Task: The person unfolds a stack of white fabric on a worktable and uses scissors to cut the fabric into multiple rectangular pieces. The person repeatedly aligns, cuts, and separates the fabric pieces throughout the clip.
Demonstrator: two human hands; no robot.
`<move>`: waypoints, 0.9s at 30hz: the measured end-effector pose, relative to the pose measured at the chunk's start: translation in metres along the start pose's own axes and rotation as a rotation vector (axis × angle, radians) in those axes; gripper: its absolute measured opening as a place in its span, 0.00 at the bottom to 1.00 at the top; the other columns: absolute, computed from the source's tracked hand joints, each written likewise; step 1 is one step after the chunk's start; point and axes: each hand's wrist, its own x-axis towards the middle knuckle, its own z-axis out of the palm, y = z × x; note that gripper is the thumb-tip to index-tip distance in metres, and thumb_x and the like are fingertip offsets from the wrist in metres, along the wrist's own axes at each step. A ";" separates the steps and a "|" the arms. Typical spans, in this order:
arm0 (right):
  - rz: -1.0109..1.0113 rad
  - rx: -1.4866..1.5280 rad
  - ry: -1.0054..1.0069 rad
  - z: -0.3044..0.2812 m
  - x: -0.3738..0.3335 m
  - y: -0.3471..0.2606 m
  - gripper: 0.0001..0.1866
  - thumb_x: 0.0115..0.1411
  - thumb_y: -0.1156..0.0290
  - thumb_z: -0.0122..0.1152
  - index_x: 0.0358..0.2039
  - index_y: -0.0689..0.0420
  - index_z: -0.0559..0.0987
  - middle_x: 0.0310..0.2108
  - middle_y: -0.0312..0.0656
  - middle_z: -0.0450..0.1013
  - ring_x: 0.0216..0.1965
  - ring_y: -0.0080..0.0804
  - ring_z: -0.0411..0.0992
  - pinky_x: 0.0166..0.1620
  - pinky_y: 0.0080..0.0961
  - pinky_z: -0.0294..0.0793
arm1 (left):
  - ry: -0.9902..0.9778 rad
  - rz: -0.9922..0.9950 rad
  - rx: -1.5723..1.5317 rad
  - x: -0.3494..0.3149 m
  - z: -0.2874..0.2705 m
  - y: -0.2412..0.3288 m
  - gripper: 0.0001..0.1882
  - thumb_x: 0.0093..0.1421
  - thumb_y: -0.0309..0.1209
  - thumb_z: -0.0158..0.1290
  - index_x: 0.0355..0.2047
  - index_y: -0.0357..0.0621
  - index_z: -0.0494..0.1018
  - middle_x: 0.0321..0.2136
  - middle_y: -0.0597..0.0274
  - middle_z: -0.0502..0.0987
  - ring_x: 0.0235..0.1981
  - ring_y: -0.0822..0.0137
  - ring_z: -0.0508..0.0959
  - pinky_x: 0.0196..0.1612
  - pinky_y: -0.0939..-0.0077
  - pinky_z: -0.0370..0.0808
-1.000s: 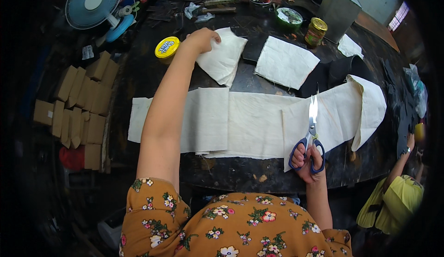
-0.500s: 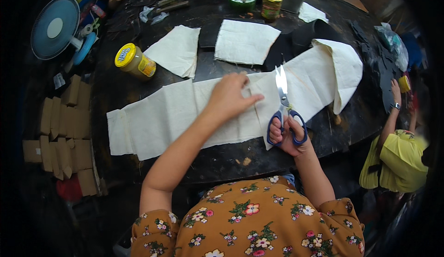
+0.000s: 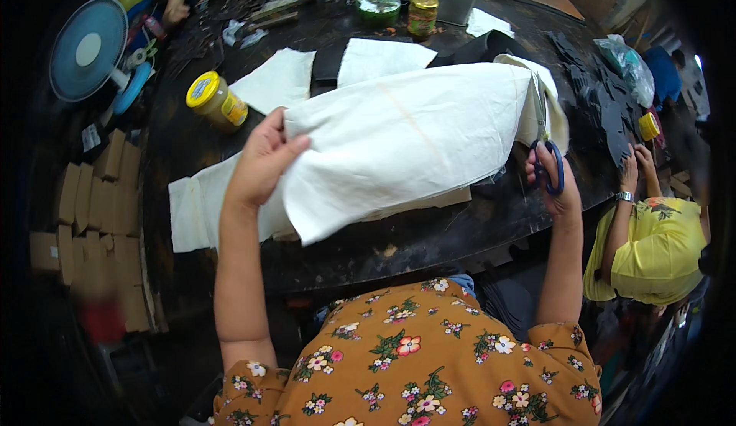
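Note:
A broad sheet of white cloth (image 3: 406,131) is lifted and drawn across the dark table, with more white cloth (image 3: 201,204) lying beneath it to the left. My left hand (image 3: 266,154) pinches the raised cloth at its left edge. In my right hand (image 3: 558,185) are scissors with blue handles (image 3: 549,167), their blades pointing up and away beside the cloth's right-hand fold (image 3: 543,93). Whether the blades touch the cloth I cannot tell. Beyond the sheet lie two smaller white cloth pieces, one at the left (image 3: 277,80) and one in the middle (image 3: 383,58), partly covered.
A yellow-lidded jar (image 3: 216,103) stands left of the cloth; a smaller jar (image 3: 422,17) and a green tub (image 3: 379,10) are farther back. A fan (image 3: 89,49) and cardboard pieces (image 3: 96,204) are at the left. A person in yellow (image 3: 652,246) works at the right beside black scraps (image 3: 606,104).
My left hand has taken hold of the cloth and pulled it leftward, turning a sheet over the layer below. My right hand has moved right with the scissors.

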 end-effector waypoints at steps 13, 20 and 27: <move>0.477 -0.103 -0.995 0.061 -0.100 0.045 0.18 0.67 0.57 0.63 0.41 0.61 0.76 0.34 0.36 0.75 0.36 0.23 0.74 0.43 0.23 0.76 | 0.533 0.084 -0.326 -0.148 0.039 -0.056 0.42 0.72 0.36 0.49 0.76 0.56 0.36 0.68 0.42 0.60 0.65 0.51 0.69 0.61 0.57 0.71; 0.521 0.010 -0.997 0.091 -0.118 0.052 0.20 0.69 0.53 0.60 0.40 0.60 0.75 0.34 0.36 0.72 0.36 0.24 0.72 0.43 0.25 0.75 | 0.410 -0.002 -0.317 -0.105 0.103 -0.089 0.32 0.69 0.24 0.53 0.71 0.37 0.55 0.48 0.57 0.76 0.48 0.75 0.74 0.55 0.81 0.69; 0.593 -0.039 -0.930 0.095 -0.115 0.047 0.20 0.71 0.53 0.56 0.41 0.60 0.75 0.34 0.37 0.73 0.38 0.24 0.72 0.44 0.25 0.74 | 0.592 -0.009 -0.263 -0.056 0.112 -0.104 0.21 0.64 0.20 0.58 0.58 0.32 0.72 0.51 0.58 0.78 0.41 0.77 0.79 0.44 0.84 0.78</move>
